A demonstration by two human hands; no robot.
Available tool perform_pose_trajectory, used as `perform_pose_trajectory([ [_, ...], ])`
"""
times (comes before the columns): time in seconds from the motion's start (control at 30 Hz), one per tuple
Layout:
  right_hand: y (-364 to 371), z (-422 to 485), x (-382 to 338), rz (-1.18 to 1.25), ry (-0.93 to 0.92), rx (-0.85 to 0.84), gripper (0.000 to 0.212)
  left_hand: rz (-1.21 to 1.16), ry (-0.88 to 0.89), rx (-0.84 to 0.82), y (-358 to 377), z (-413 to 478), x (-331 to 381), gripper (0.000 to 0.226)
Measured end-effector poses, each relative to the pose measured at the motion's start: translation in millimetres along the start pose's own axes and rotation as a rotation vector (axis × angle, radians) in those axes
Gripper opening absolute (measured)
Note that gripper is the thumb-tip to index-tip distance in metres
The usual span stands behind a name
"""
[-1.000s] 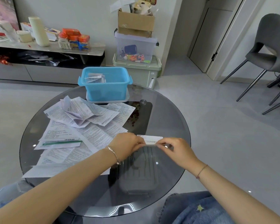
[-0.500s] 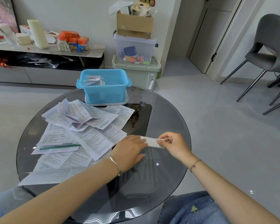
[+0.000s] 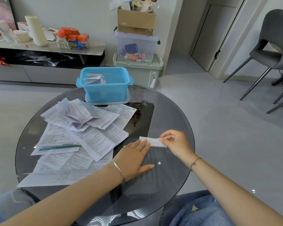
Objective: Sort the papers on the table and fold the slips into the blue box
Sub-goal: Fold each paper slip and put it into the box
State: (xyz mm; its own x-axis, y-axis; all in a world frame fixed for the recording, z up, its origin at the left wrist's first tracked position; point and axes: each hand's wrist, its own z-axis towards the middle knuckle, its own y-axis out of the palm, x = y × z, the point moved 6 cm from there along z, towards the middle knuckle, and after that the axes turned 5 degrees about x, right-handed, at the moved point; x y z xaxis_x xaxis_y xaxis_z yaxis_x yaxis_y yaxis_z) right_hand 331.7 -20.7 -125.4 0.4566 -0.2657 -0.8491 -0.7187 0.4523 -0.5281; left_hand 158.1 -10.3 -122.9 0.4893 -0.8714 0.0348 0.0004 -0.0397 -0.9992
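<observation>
Slip (image 3: 154, 142) pinched by right hand (image 3: 176, 144)

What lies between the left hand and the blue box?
Head view: overlapping printed papers on the glass table fill the stretch from the left hand to the blue box.

Nothing really readable here tbh: the white printed paper sheets (image 3: 95, 141) on the round glass desk (image 3: 170, 119) are just blurry fine print. Same with the narrow folded white slip (image 3: 155, 141). The green-striped white sheet (image 3: 59, 148) near the desk's left edge has a barcode, but its digits are too small.
</observation>
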Motion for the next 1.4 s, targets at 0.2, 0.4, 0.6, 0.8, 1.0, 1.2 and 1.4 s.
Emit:
perform_pose_trajectory([
  [0.2,-0.4,-12.5,-14.1,-0.281,-0.268,0.054,0.004,0.027,0.019,0.031,-4.8,2.9,-1.6,0.107],
  [0.4,11.6,-55.0,-31.1,-0.711,-0.88,0.057,0.037,0.026,0.037,0.035,-7.5,4.4,-3.8,0.103],
  [0.6,21.7,-65.9,-24.9,-0.874,-0.891,-0.007,0.045,0.032,0.042,0.051,-5.7,3.8,-6.0,0.099],
  [0.8,10.3,-65.3,-20.7,-0.879,-0.86,-0.011,0.058,0.088,0.016,-0.01,-11.5,3.2,-4.5,0.081],
  [1.0,-10.7,-64.4,-8.0,-0.844,-0.806,-0.003,0.066,0.111,-0.033,-0.08,-15.4,-4.7,-11.9,0.076],
  [1.2,-10.6,-54.8,-22.1,-0.8,-0.838,0.057,0.049,0.09,-0.017,-0.096,-14.1,-5.1,-14.6,0.084],
  [1.4,21.1,-45.2,-44.2,-0.862,-1.004,-0.011,0.032,0.015,-0.033,-0.043,-19.1,4.8,-24.6,0.094],
])
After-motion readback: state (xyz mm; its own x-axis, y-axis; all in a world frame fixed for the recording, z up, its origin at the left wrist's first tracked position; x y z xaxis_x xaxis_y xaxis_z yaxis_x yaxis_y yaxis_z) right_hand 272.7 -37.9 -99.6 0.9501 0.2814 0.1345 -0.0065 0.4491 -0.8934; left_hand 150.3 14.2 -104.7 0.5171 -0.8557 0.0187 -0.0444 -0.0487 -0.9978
